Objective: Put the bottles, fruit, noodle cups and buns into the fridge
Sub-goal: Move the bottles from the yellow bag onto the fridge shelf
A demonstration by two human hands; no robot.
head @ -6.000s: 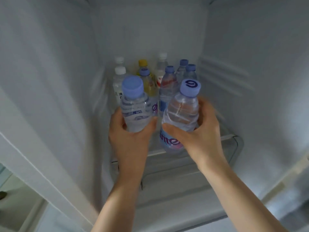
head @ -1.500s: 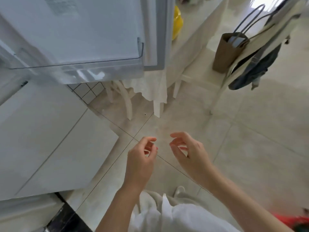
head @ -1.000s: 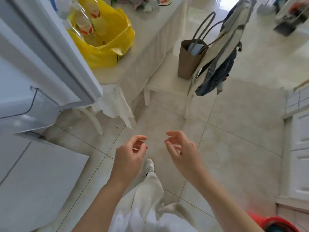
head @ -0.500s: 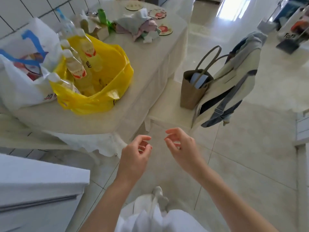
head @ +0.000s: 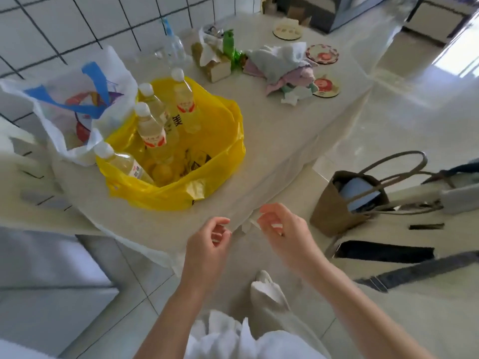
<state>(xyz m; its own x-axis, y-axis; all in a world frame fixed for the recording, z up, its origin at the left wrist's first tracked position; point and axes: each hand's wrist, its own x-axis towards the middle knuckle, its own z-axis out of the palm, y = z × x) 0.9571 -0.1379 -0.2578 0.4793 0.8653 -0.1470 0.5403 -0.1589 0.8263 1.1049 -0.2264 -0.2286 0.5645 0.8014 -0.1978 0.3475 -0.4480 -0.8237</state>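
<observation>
**Both hands empty at the table edge, stock still in the bags**

Left hand (head: 207, 244) and right hand (head: 282, 229) hang side by side over the near edge of the table (head: 280, 130). Fingers on both are loosely curled and apart, holding nothing. Palms half face each other, thumbs up. Judged a ready pose for taking a bottle in each hand.

Yellow bag (head: 207, 177) sits on the table, ahead and left of the hands, its mouth sagging open toward the person. Four bottles (head: 151, 129) with white caps and pale liquid stand or lean inside it; the bag wall props them, which is likely why they tilt rather than fall. The nearest one (head: 121, 164) lies lowest, cap pointing left. Orange fruit (head: 162, 173) rests at the bag bottom, beneath the bottles. That suggests bottles come out first, fruit after.

White bag (head: 77, 99) with blue handles stands just behind the yellow one, touching it. Something red shows inside; cannot tell what. No noodle cups or buns identifiable from here.

A clear bottle (head: 172, 49) stands alone farther back by the tiled wall. Cloths (head: 282, 63) and coasters lie beyond, not part of the job.

Fridge itself not clearly in view. Judgement: much still to load.
</observation>
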